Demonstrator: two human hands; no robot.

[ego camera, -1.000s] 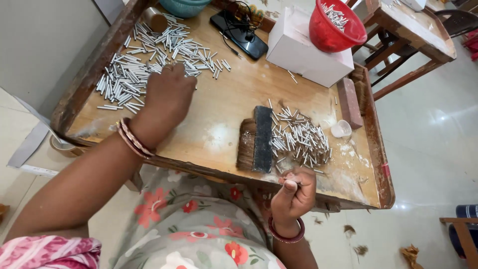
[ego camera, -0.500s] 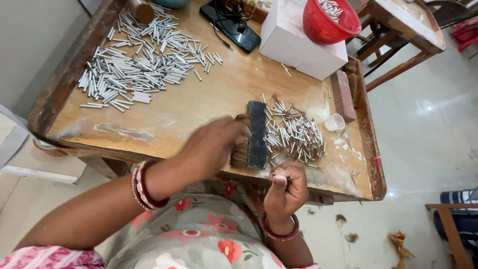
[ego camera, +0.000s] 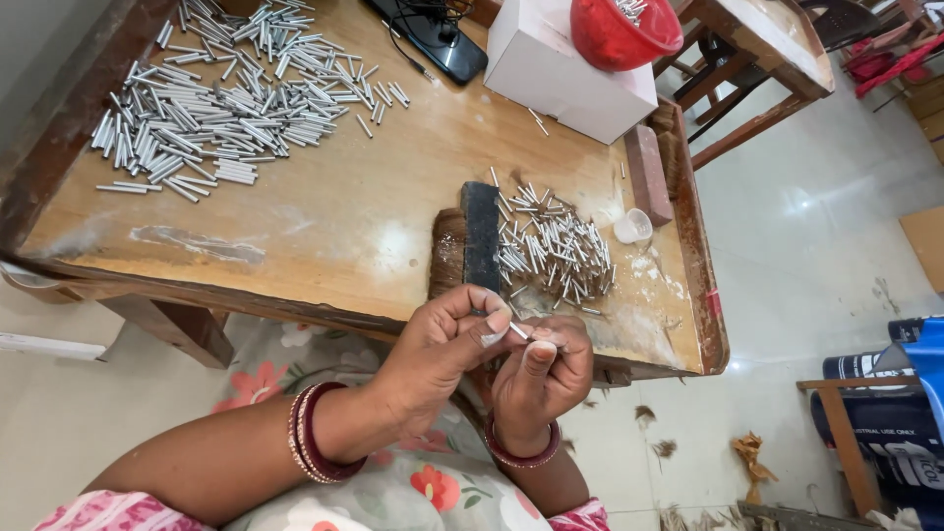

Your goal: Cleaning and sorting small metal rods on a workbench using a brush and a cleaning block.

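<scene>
Now left hand (ego camera: 438, 339), off big tube pile (ego camera: 221, 93) at 10 o'clock, meets right hand (ego camera: 541, 374) at near table edge (ego camera: 295, 315). Both pinch one small metal tube (ego camera: 519, 330) between fingertips, other fingers curled. Small pile (ego camera: 551, 251) at 12 o'clock, just beyond. Bare wood open between piles.

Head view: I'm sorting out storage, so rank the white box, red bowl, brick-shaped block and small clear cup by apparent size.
1. white box
2. red bowl, cut off by the top edge, so its full size is unsure
3. brick-shaped block
4. small clear cup
</scene>
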